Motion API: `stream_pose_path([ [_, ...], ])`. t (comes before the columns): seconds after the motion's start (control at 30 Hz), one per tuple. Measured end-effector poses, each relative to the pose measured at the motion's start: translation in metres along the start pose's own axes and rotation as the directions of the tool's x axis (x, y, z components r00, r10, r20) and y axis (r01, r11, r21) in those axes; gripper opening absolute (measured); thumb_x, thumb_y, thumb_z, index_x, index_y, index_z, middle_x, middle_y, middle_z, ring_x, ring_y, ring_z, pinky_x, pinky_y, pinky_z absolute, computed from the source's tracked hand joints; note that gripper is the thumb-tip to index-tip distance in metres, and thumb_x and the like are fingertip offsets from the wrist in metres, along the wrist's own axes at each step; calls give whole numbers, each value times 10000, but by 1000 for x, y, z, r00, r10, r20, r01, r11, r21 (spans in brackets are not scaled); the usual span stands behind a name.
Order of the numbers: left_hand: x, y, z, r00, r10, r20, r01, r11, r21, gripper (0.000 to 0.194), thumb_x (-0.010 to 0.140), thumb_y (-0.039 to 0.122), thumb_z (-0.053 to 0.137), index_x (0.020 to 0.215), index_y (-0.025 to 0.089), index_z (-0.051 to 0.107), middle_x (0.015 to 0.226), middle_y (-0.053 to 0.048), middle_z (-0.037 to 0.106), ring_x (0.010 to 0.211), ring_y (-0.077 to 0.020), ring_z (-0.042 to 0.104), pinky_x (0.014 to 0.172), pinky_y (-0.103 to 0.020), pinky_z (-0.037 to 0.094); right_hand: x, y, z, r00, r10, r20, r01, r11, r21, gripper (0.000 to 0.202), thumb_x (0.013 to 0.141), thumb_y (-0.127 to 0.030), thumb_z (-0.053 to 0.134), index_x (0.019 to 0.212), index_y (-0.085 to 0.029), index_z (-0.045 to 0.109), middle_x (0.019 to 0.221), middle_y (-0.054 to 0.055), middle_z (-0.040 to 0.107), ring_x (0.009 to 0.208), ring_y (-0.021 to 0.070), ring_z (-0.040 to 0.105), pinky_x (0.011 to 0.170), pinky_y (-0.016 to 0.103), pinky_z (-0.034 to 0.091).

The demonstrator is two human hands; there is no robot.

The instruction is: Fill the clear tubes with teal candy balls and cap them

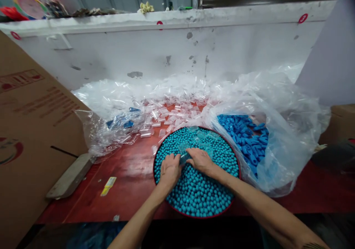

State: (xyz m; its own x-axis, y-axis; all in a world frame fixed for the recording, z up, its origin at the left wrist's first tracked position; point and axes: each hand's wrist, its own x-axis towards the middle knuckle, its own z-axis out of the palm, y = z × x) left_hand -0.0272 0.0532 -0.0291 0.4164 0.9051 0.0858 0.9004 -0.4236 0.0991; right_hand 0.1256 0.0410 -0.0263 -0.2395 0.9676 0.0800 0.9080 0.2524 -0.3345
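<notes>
A round red-rimmed tub full of small teal balls is below both hands. My left hand is closed on the left end of a small clear plastic container, which looks bluish. At its other end, the fingers of my right hand are closed on it too. Whether the blue tint comes from balls inside, I cannot tell. Several more clear plastic containers lie on the balls beyond my hands.
Many clear plastic pieces are strewn behind the tub on the red table. To the right, a plastic bag holds blue plastic parts. At left are a crumpled clear bag, a cardboard box and a grey bar.
</notes>
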Motion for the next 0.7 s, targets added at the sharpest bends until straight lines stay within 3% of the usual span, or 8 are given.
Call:
stream_pose_path([
  [0.13, 2, 5, -2, 994, 105, -29, -106, 992, -64, 170, 798, 278, 411, 878, 217, 549, 870, -47, 577, 853, -199, 515, 720, -289, 374, -2, 8, -5, 994, -101, -30, 104, 985, 137, 145, 777, -256, 533, 892, -167, 537, 846, 32, 582, 813, 160, 532, 709, 247, 402],
  [0.27, 0, -3, -6, 983, 186, -4, -185, 973, -142, 182, 820, 276, 368, 872, 220, 532, 800, -35, 608, 767, -177, 552, 684, -264, 382, -15, 20, -33, 983, -177, -40, 181, 970, 160, 101, 825, -216, 445, 851, -180, 535, 764, 6, 577, 716, 133, 530, 654, 227, 397],
  [0.37, -4, -15, -11, 994, 108, -12, -108, 981, -164, 180, 811, 275, 373, 889, 214, 524, 799, -42, 613, 759, -189, 567, 665, -270, 392, -27, 37, -57, 991, -119, -65, 125, 987, 98, 123, 827, -211, 425, 865, -174, 536, 795, 23, 576, 721, 139, 528, 662, 236, 401],
  [0.43, -7, -18, -15, 1000, 24, -19, -29, 959, -283, 181, 801, 277, 387, 926, 213, 502, 825, -35, 614, 776, -182, 573, 677, -264, 404, -34, 45, -64, 993, -72, -92, 82, 992, 100, 154, 821, -212, 430, 930, -168, 530, 857, 41, 581, 771, 150, 536, 703, 251, 408],
  [0.53, -10, -12, -20, 1000, -10, 15, 16, 870, -492, 192, 789, 274, 398, 957, 219, 471, 815, -5, 608, 766, -156, 570, 682, -243, 411, -41, 36, -56, 995, -93, -46, 99, 982, 160, 238, 809, -153, 417, 1028, -160, 512, 924, 64, 582, 843, 161, 541, 768, 275, 408],
  [0.63, -12, 2, -23, 995, 76, 61, -22, 788, -616, 208, 808, 257, 346, 974, 201, 459, 820, -8, 597, 738, -140, 558, 669, -232, 407, -45, 12, -34, 984, -176, -20, 175, 949, 261, 296, 809, -127, 396, 1092, -170, 471, 973, 71, 572, 893, 163, 532, 806, 289, 400],
  [0.7, -13, 10, -23, 985, 148, 92, -46, 729, -683, 251, 835, 275, 291, 1020, 190, 438, 858, -15, 587, 747, -131, 549, 676, -229, 404, -45, -2, -21, 985, -162, -54, 170, 913, 370, 271, 810, -140, 412, 1075, -172, 457, 949, 60, 575, 869, 156, 538, 784, 281, 407],
])
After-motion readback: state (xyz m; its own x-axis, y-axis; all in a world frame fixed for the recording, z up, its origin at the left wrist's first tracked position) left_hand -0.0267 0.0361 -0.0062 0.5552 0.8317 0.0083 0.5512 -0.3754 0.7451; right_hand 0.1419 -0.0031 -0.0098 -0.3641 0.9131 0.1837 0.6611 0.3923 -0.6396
